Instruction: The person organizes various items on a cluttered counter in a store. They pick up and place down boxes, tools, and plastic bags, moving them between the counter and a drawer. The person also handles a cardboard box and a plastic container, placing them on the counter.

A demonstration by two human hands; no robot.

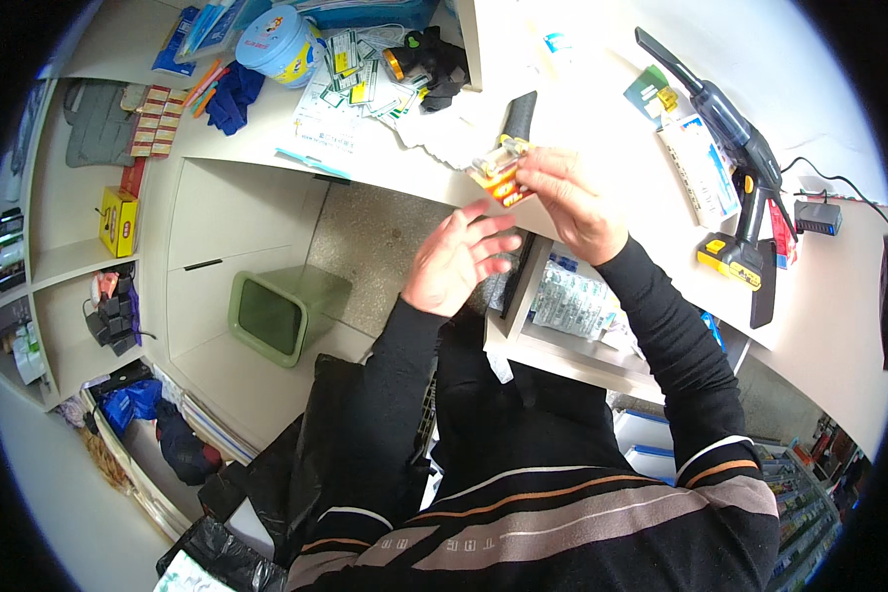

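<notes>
My right hand (573,196) pinches a small orange and yellow package (505,177) with clear and yellow parts at its top, above the desk's front edge. Palm up and fingers spread, my left hand (459,259) is just below and left of the package, with nothing in it. Behind the package a dark grey elongated object (519,115) lies on the white desk (577,111). Under my right wrist stands a pulled-out drawer (514,296) with clear plastic packs (573,300) inside.
At the right lies a black and yellow cordless handheld vacuum (744,148) beside a white box (699,170). Back left are a blue tub (281,44), printed cards (351,70) and a dark blue cloth (235,96). Below the desk stands a green bin (270,318). Open shelves (81,255) line the left.
</notes>
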